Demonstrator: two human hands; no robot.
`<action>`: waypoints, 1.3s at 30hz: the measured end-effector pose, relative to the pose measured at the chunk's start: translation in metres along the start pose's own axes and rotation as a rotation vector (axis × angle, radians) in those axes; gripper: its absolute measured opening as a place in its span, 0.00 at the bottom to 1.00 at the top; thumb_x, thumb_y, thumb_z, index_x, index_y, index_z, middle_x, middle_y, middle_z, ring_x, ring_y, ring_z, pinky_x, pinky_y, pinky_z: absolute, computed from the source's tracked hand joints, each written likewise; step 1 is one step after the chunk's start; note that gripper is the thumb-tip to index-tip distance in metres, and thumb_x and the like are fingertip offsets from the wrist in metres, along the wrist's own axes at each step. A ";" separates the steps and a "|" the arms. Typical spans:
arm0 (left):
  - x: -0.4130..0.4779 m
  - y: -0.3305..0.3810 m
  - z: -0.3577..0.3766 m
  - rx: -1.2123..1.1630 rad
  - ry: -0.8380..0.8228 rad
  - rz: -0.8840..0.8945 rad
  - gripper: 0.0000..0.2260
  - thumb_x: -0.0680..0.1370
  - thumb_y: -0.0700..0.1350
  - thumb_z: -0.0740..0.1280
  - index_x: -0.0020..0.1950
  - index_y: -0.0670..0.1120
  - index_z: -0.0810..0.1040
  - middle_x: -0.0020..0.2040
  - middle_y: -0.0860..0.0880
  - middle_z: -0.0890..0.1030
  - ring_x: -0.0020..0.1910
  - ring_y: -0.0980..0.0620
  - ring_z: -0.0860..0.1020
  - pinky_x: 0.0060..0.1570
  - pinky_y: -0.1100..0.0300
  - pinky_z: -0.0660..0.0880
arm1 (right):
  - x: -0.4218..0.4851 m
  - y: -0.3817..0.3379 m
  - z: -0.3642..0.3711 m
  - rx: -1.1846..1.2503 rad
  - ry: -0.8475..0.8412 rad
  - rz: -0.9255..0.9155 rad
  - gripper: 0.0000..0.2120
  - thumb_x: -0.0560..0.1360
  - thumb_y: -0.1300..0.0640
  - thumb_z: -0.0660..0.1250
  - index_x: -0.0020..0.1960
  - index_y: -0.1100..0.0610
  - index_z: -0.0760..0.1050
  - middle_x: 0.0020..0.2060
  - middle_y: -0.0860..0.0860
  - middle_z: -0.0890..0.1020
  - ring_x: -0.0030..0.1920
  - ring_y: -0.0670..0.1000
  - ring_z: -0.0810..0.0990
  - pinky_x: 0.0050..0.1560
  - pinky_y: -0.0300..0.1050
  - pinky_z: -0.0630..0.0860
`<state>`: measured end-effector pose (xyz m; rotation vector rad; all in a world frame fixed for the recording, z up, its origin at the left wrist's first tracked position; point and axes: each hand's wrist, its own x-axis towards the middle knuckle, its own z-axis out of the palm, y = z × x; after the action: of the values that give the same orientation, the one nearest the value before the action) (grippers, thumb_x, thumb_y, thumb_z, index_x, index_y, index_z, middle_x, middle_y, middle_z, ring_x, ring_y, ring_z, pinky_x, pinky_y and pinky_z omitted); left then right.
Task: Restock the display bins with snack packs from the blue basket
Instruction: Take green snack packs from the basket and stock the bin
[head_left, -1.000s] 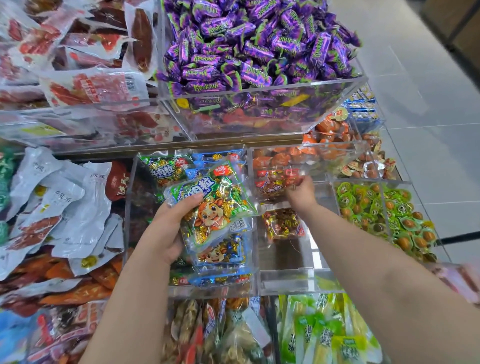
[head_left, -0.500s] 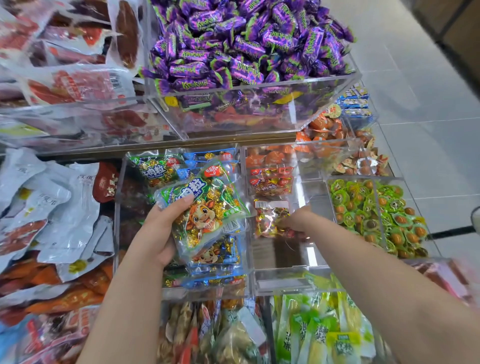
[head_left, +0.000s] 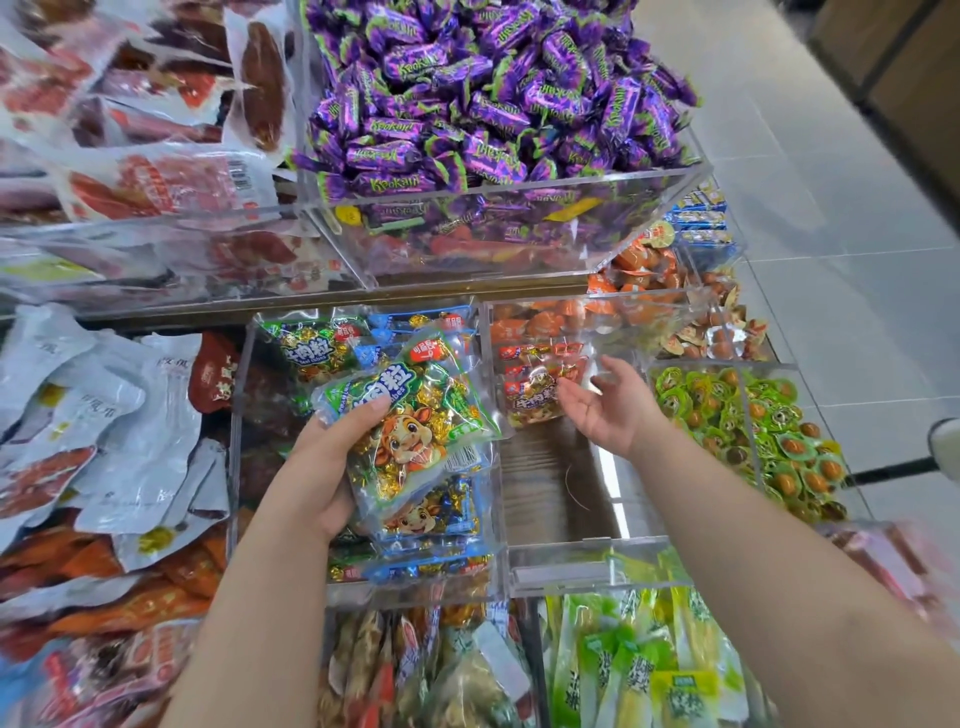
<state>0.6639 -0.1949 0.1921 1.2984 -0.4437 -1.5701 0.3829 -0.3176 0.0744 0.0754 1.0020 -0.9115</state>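
Observation:
My left hand (head_left: 311, 467) grips a stack of clear snack packs with a cartoon tiger; the green-labelled pack (head_left: 415, 415) is on top and a blue-labelled pack (head_left: 436, 512) is under it. The stack hangs over a clear acrylic bin (head_left: 236, 467) that holds more green and blue packs. My right hand (head_left: 608, 410) is open, palm up and holding nothing, above the neighbouring clear bin (head_left: 561, 558). Red-labelled packs (head_left: 535, 384) stand at the back of that bin and its steel floor shows in front. The blue basket is out of view.
A raised bin of purple candies (head_left: 493, 104) overhangs the back. Orange jelly cups (head_left: 639, 270) and green cups (head_left: 727, 410) fill bins to the right. White and red meat packs (head_left: 104, 415) lie left. Green packs (head_left: 639, 670) stand in front. Tiled floor lies right.
My right hand pulled back from the rear of the right bin and opened palm up. The gold-wrapped pack it was on half a second ago is gone from the bin floor. My left hand kept its hold.

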 end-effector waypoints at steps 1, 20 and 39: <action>0.000 0.000 0.000 0.003 0.001 -0.004 0.19 0.67 0.45 0.70 0.57 0.45 0.78 0.47 0.44 0.86 0.43 0.47 0.85 0.35 0.55 0.81 | -0.001 0.004 -0.002 -0.077 -0.022 -0.015 0.16 0.76 0.52 0.64 0.58 0.58 0.65 0.52 0.62 0.77 0.41 0.55 0.83 0.38 0.46 0.80; 0.005 -0.002 -0.005 0.004 0.023 -0.007 0.20 0.67 0.45 0.71 0.59 0.45 0.78 0.50 0.43 0.85 0.45 0.46 0.85 0.36 0.54 0.81 | 0.013 0.030 0.008 -1.209 0.193 -0.521 0.56 0.55 0.53 0.83 0.72 0.56 0.52 0.66 0.53 0.70 0.67 0.55 0.69 0.69 0.57 0.66; -0.074 0.001 0.009 0.082 0.012 0.078 0.33 0.65 0.47 0.79 0.68 0.43 0.73 0.59 0.38 0.81 0.57 0.36 0.80 0.59 0.36 0.74 | -0.191 0.087 0.095 -1.284 -0.320 -0.471 0.34 0.52 0.34 0.75 0.56 0.43 0.73 0.46 0.38 0.80 0.39 0.37 0.81 0.36 0.32 0.76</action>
<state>0.6503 -0.1349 0.2339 1.3364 -0.5502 -1.4916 0.4674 -0.1851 0.2422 -1.3855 1.1527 -0.5165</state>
